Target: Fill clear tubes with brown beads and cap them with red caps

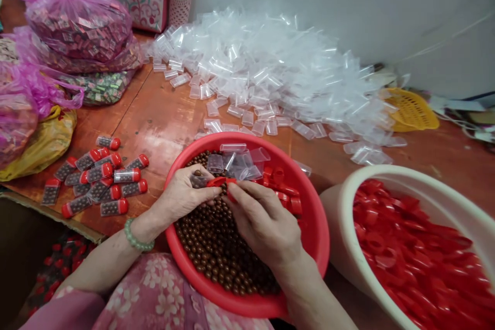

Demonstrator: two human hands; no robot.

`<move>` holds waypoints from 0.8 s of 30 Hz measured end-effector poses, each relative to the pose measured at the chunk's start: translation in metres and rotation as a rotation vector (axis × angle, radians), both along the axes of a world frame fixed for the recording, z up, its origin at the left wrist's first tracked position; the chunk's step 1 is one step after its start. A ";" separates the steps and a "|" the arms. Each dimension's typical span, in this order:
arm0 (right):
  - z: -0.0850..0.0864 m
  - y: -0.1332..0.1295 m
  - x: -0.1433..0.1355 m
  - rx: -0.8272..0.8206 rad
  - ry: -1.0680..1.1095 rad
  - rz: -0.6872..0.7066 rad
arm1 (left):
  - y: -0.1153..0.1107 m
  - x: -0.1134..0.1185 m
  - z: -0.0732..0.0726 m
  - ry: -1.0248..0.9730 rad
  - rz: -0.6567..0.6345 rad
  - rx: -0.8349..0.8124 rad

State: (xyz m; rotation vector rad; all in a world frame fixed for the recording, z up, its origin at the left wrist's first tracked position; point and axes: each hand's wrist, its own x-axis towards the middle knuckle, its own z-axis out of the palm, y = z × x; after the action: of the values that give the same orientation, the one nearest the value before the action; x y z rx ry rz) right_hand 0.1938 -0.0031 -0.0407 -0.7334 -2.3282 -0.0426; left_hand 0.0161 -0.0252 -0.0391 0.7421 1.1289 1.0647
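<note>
Over the red basin, at the centre of the head view, both hands meet above a bed of small brown balls. The left hand is clenched around a clear plastic tube filled with brown balls, its open end pointing toward 3 o'clock. The right hand pinches a red cap between thumb and fingertips and holds it against the mouth of that tube. A green bead bracelet sits on the left wrist.

Inside the basin, at 12 o'clock from the hands, lie several empty clear tubes, and at 2 o'clock a few loose red caps. At 9 o'clock from the basin, a cluster of filled, red-capped tubes lies on the reddish table. At 12 o'clock a large heap of empty clear tubes spreads to the wall. At 4 o'clock stands a cream tub full of red caps. Pink plastic bags of small packets sit at 10 o'clock, and a yellow basket at 2 o'clock.
</note>
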 end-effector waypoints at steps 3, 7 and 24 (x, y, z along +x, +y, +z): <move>-0.003 -0.001 0.004 0.004 -0.141 0.035 | 0.000 -0.002 -0.002 0.044 -0.054 0.035; 0.000 0.001 0.003 -0.034 -0.269 0.077 | -0.001 -0.005 -0.004 0.086 -0.200 0.113; 0.013 0.017 -0.004 -0.589 0.305 -0.067 | 0.003 -0.012 -0.003 -0.429 -0.308 -0.084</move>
State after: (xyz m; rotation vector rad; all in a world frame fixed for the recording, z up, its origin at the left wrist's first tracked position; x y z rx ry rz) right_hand 0.1899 0.0134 -0.0280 -1.0174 -2.0222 0.7019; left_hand 0.0038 -0.0222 -0.0425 0.5630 0.6624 0.8554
